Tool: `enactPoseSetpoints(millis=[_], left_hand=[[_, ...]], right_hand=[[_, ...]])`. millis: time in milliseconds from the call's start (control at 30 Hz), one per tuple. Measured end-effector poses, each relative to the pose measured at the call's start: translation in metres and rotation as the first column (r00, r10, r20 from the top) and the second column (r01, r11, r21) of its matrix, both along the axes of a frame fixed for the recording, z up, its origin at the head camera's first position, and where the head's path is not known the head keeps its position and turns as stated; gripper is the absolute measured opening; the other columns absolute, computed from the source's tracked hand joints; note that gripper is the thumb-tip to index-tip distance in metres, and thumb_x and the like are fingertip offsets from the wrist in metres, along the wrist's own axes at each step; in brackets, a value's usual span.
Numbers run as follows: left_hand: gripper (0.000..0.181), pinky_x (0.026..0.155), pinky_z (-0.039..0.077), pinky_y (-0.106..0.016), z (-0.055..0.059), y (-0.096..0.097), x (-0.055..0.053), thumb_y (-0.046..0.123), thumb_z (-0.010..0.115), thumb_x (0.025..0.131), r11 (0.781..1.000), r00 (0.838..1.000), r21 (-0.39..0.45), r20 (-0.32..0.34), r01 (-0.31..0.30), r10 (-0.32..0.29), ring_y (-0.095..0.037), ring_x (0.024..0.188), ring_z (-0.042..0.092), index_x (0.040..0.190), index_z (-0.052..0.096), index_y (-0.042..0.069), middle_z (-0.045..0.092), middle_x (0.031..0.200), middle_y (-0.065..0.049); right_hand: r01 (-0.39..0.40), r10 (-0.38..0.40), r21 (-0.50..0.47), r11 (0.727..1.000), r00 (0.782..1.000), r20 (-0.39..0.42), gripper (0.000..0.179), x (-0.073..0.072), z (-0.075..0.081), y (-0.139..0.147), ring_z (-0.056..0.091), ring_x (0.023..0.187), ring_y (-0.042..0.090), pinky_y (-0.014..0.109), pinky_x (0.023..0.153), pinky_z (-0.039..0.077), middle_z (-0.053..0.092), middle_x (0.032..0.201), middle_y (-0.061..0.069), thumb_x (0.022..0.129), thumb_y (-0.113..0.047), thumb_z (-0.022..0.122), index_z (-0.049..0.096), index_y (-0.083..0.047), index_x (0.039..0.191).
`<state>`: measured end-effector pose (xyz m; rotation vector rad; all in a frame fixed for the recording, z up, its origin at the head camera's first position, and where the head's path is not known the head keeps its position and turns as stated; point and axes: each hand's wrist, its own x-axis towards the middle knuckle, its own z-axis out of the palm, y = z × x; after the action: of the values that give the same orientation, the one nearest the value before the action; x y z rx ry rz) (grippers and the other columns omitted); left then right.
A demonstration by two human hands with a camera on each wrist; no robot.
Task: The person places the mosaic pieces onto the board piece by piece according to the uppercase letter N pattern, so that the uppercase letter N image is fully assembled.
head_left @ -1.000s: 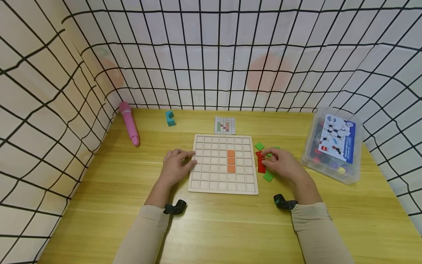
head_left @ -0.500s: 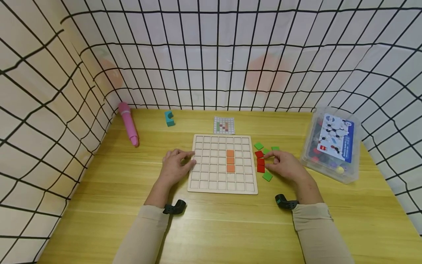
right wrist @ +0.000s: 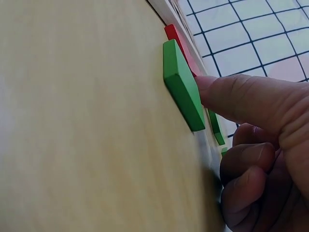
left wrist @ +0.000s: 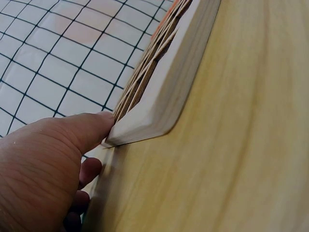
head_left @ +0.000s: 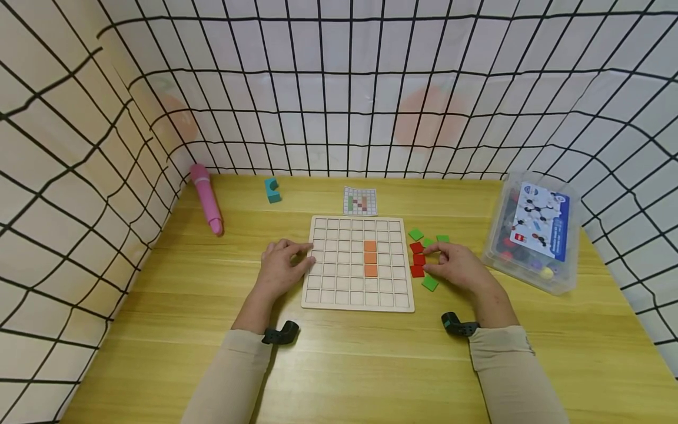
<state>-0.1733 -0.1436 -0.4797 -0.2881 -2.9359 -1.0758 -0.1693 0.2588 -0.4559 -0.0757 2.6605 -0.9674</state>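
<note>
My left hand [head_left: 283, 265] rests at the left edge of a wooden grid board [head_left: 339, 294], thumb and index finger touching its rim. In the left wrist view, the thumb [left wrist: 91, 128] lies against the board's corner. Three orange tiles [head_left: 371, 258] fill a column of cells. At the board's right, my right hand [head_left: 458, 265] touches the nearest red tile [head_left: 417, 271] with its thumb; the index fingertip is beside the upper red tiles [head_left: 419, 259]. A green tile [right wrist: 182, 87] lies in front of the thumb in the right wrist view.
Several green tiles [head_left: 416, 234] lie around the red ones. A printed pattern card [head_left: 360, 201] sits behind the board. Farther out are a teal block [head_left: 272, 190], a pink microphone-shaped object [head_left: 208, 200] and a lidded plastic box [head_left: 535, 235]. Netting encloses the table's back and sides.
My right hand has drawn back slightly from the tiles. The nearest red tile has slid left, apart from the middle one. My left hand has stayed at the board.
</note>
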Motion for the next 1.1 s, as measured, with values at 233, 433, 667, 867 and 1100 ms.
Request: enactPoseSetpoints(millis=[233,433,667,867,1100], left_hand=[[0.038,0.091,0.030,-0.046,0.000,0.000,0.000,0.039,0.069,0.097,1.000,1.000,-0.006,-0.002,-0.001,0.001,-0.027,0.105,0.047,0.131,0.071,0.022,0.064,0.115,-0.006],[0.038,0.091,0.030,-0.045,0.000,0.000,0.000,0.039,0.070,0.097,1.000,1.000,-0.004,0.003,-0.005,0.005,-0.027,0.106,0.047,0.131,0.071,0.023,0.064,0.115,-0.006],[0.038,0.092,0.030,-0.045,-0.001,0.000,0.001,0.040,0.070,0.096,1.000,1.000,-0.006,-0.002,-0.003,0.003,-0.027,0.105,0.047,0.131,0.071,0.023,0.064,0.115,-0.005],[0.038,0.092,0.030,-0.046,-0.001,0.000,0.000,0.039,0.070,0.096,1.000,1.000,-0.003,-0.008,-0.001,0.001,-0.027,0.105,0.047,0.131,0.071,0.023,0.064,0.115,-0.005],[0.038,0.092,0.030,-0.046,-0.001,0.000,0.000,0.039,0.069,0.097,1.000,1.000,-0.005,-0.009,0.002,-0.002,-0.027,0.106,0.047,0.131,0.071,0.023,0.064,0.116,-0.006]], right_hand=[[0.006,-0.006,0.010,1.000,1.000,0.007,0.038,-0.001,-0.001,-0.001,0.043,0.067,0.019,0.034,0.067,0.037,0.046,0.074,0.002,0.095,-0.025,0.071,0.065,-0.007,0.128],[0.009,-0.009,0.014,1.000,1.000,0.010,0.037,-0.001,0.000,-0.001,0.044,0.067,0.020,0.034,0.067,0.037,0.048,0.075,0.002,0.095,-0.026,0.071,0.066,-0.007,0.126],[0.002,-0.002,0.029,1.000,1.000,-0.010,0.037,0.000,-0.001,0.001,0.044,0.068,0.019,0.035,0.069,0.037,0.048,0.075,0.002,0.096,-0.029,0.071,0.066,-0.007,0.125],[0.009,-0.008,0.019,1.000,1.000,-0.019,0.038,0.001,0.000,0.002,0.043,0.066,0.019,0.035,0.070,0.037,0.046,0.073,0.001,0.095,-0.031,0.071,0.065,-0.008,0.126],[-0.014,0.013,-0.030,0.999,0.999,-0.033,0.037,0.003,0.010,-0.005,0.039,0.062,0.018,0.033,0.064,0.035,0.042,0.071,-0.001,0.096,-0.034,0.071,0.065,-0.011,0.125]])
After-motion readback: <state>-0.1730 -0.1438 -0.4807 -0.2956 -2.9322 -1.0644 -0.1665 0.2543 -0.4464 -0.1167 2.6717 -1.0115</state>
